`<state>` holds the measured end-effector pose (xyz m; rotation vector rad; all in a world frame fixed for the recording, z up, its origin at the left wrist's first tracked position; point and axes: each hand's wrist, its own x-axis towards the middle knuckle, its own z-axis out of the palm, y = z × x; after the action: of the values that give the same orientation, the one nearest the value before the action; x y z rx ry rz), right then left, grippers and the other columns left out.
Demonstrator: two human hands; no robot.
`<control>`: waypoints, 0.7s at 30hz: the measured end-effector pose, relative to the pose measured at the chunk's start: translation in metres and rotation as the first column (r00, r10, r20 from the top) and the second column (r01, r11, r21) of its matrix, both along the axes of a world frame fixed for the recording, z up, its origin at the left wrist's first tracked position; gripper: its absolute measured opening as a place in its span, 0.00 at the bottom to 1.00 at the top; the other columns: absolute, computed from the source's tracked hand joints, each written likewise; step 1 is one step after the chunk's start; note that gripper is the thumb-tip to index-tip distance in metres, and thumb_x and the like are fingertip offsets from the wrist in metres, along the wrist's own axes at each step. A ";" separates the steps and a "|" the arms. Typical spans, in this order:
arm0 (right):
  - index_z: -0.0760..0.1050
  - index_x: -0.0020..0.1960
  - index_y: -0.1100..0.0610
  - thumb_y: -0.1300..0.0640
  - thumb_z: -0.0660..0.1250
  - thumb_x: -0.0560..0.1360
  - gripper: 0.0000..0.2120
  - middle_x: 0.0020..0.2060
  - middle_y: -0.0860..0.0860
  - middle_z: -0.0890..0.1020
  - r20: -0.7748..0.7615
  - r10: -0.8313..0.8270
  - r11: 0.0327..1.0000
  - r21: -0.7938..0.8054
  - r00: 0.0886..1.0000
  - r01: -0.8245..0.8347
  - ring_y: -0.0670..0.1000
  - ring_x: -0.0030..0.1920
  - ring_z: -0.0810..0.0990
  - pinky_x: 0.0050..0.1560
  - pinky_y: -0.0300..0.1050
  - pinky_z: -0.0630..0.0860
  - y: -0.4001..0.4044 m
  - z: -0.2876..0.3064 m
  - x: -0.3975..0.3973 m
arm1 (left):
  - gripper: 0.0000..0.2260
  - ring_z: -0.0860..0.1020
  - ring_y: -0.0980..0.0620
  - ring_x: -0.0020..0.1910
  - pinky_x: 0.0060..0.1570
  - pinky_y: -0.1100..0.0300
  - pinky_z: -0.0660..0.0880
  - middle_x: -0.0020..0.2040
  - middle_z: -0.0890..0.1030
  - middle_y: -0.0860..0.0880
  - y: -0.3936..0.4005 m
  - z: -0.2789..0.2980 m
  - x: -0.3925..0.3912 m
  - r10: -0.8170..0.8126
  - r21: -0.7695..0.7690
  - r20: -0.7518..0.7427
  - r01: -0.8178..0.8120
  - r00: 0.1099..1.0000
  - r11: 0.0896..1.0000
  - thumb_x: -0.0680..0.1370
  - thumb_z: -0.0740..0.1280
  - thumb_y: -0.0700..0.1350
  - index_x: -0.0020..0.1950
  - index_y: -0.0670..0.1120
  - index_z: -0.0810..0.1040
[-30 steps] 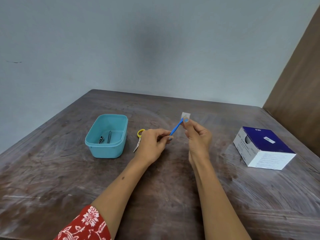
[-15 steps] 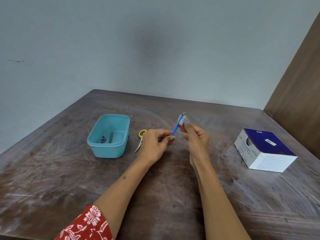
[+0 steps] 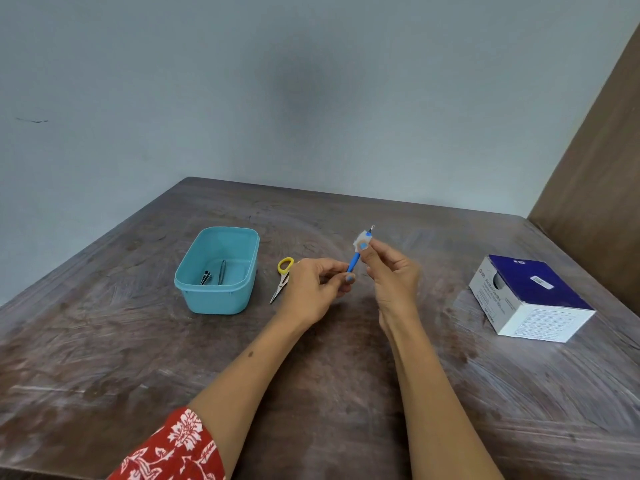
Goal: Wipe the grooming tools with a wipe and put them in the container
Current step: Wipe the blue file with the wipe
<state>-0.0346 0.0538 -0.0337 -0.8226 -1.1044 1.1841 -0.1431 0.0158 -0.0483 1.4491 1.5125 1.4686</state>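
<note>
**Two hands on one blue tool, wipe up near the tip**

Two hands meet above the middle of the desk, and there's plenty of bare wood around them: a wide stretch in front toward the near edge, more behind toward the wall. On the right, the blue and white box sits near the desk's right edge, well apart from the hands.

Left hand pinches the lower end of the blue-handled tool, fingers curled round it. Right hand has its grip clamped on the small white wipe, wrapped round the tool's upper part, with the thin metal tip poking out above. Compared with a second ago, the wipe has slid down off the tip and bunched tighter against the shaft; the tool stands a little steeper too.

Over to the left, the teal container stands open on the desk. Inside lie two metal pieces side by side: what looks like nail clippers and tweezers. Just beside the container, between it and the left hand, the yellow-handled scissors lie flat on the wood, blades pointing toward the near edge.
</note>
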 end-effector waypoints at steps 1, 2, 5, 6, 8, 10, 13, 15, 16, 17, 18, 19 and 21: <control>0.80 0.51 0.57 0.63 0.71 0.72 0.08 0.40 0.44 0.83 0.015 0.003 1.000 -0.006 1.000 -0.003 0.34 0.39 0.81 0.39 0.27 0.75 0.000 -0.001 0.000 | 0.09 0.82 0.55 0.38 0.42 0.63 0.80 0.41 0.82 0.46 0.000 0.000 0.000 -0.001 0.002 0.006 0.001 1.000 1.000 0.75 0.67 0.36 0.54 0.39 0.80; 0.81 0.50 0.57 0.63 0.71 0.71 0.08 0.38 0.43 0.83 0.027 0.007 1.000 -0.016 1.000 -0.007 0.34 0.39 0.81 0.38 0.26 0.74 0.000 -0.002 0.000 | 0.09 0.82 0.55 0.38 0.42 0.63 0.80 0.41 0.82 0.47 0.000 0.000 0.000 -0.001 0.001 0.014 0.001 1.000 1.000 0.75 0.67 0.36 0.54 0.39 0.80; 0.81 0.50 0.60 0.64 0.71 0.71 0.08 0.32 0.39 0.83 0.047 0.035 0.999 -0.042 0.998 -0.033 0.33 0.36 0.80 0.36 0.25 0.73 0.002 -0.004 0.000 | 0.09 0.83 0.55 0.37 0.41 0.62 0.80 0.40 0.82 0.48 0.000 0.000 -0.001 -0.006 -0.006 0.042 0.006 0.999 1.000 0.75 0.67 0.36 0.54 0.39 0.80; 0.81 0.50 0.61 0.64 0.71 0.71 0.08 0.32 0.40 0.83 0.051 0.044 0.998 -0.045 0.998 -0.042 0.33 0.36 0.80 0.37 0.25 0.74 0.001 -0.004 0.000 | 0.09 0.83 0.56 0.37 0.41 0.63 0.80 0.40 0.82 0.48 0.000 0.000 -0.001 -0.008 -0.008 0.055 0.008 0.998 1.000 0.75 0.67 0.35 0.54 0.39 0.80; 0.81 0.51 0.62 0.64 0.71 0.71 0.09 0.36 0.43 0.83 0.041 0.048 0.998 -0.044 0.998 -0.046 0.34 0.37 0.81 0.38 0.26 0.75 0.001 -0.002 0.000 | 0.09 0.82 0.57 0.36 0.40 0.63 0.80 0.40 0.82 0.47 0.000 0.001 0.000 -0.017 -0.008 0.092 0.018 0.996 1.000 0.75 0.67 0.35 0.54 0.38 0.80; 0.81 0.51 0.62 0.64 0.71 0.71 0.09 0.38 0.46 0.83 0.015 0.034 0.999 -0.033 0.999 -0.033 0.37 0.40 0.82 0.41 0.27 0.75 0.000 0.000 -0.001 | 0.09 0.82 0.56 0.35 0.40 0.62 0.81 0.40 0.82 0.44 0.001 0.002 0.000 -0.022 -0.012 0.132 0.024 0.991 1.000 0.74 0.68 0.35 0.53 0.36 0.80; 0.82 0.48 0.59 0.63 0.71 0.71 0.07 0.40 0.48 0.84 -0.020 -0.007 1.000 -0.028 1.000 0.006 0.39 0.42 0.82 0.43 0.29 0.76 0.001 0.001 0.001 | 0.10 0.83 0.53 0.35 0.40 0.59 0.81 0.40 0.83 0.41 0.001 0.002 0.000 -0.020 -0.035 0.141 0.025 0.990 0.999 0.72 0.71 0.37 0.51 0.36 0.81; 0.82 0.46 0.57 0.61 0.72 0.71 0.05 0.39 0.47 0.84 -0.012 -0.016 0.999 -0.037 1.000 0.016 0.39 0.42 0.82 0.43 0.28 0.76 0.001 0.002 0.001 | 0.09 0.83 0.52 0.35 0.39 0.60 0.81 0.41 0.83 0.41 0.001 0.002 0.000 -0.035 -0.053 0.123 0.042 0.992 0.998 0.72 0.70 0.36 0.51 0.36 0.81; 0.82 0.45 0.55 0.61 0.72 0.71 0.04 0.39 0.46 0.84 -0.005 -0.014 0.999 -0.037 1.000 0.013 0.38 0.42 0.82 0.42 0.28 0.75 0.000 0.002 0.001 | 0.08 0.83 0.53 0.35 0.38 0.61 0.81 0.40 0.83 0.41 0.001 0.002 -0.001 -0.041 -0.056 0.122 0.048 0.992 0.997 0.73 0.70 0.36 0.51 0.37 0.80; 0.82 0.45 0.55 0.61 0.72 0.71 0.04 0.39 0.45 0.84 0.001 -0.008 0.999 -0.036 1.000 0.008 0.37 0.41 0.82 0.42 0.27 0.75 0.000 0.002 0.000 | 0.07 0.83 0.53 0.34 0.37 0.61 0.81 0.40 0.82 0.41 0.001 0.002 -0.001 -0.044 -0.057 0.125 0.051 0.991 0.997 0.73 0.69 0.35 0.50 0.36 0.80; 0.82 0.45 0.55 0.62 0.71 0.71 0.04 0.38 0.45 0.83 0.006 0.000 0.999 -0.037 1.000 0.000 0.36 0.41 0.82 0.41 0.26 0.74 0.000 0.002 0.000 | 0.07 0.82 0.54 0.33 0.37 0.62 0.80 0.40 0.82 0.41 0.001 0.002 -0.001 -0.041 -0.057 0.128 0.048 0.991 0.997 0.73 0.69 0.35 0.50 0.36 0.80; 0.82 0.46 0.55 0.62 0.71 0.71 0.05 0.38 0.45 0.83 0.013 0.013 0.999 -0.039 1.000 -0.013 0.35 0.40 0.81 0.40 0.25 0.74 0.000 0.001 0.000 | 0.07 0.82 0.55 0.32 0.36 0.62 0.80 0.40 0.82 0.41 0.001 0.002 -0.001 -0.035 -0.056 0.131 0.042 0.991 0.998 0.74 0.68 0.35 0.51 0.35 0.80; 0.81 0.48 0.57 0.62 0.71 0.72 0.05 0.37 0.45 0.83 0.047 0.052 0.998 -0.047 0.998 -0.050 0.35 0.39 0.81 0.39 0.25 0.73 -0.001 -0.001 -0.002 | 0.08 0.82 0.56 0.32 0.36 0.63 0.80 0.39 0.82 0.42 0.001 0.002 -0.002 -0.022 -0.052 0.154 0.030 0.988 0.998 0.74 0.68 0.34 0.52 0.35 0.80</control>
<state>-0.0362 0.0530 -0.0346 -0.8661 -1.1472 1.2417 -0.1454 0.0172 -0.0462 1.2891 1.4232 1.4766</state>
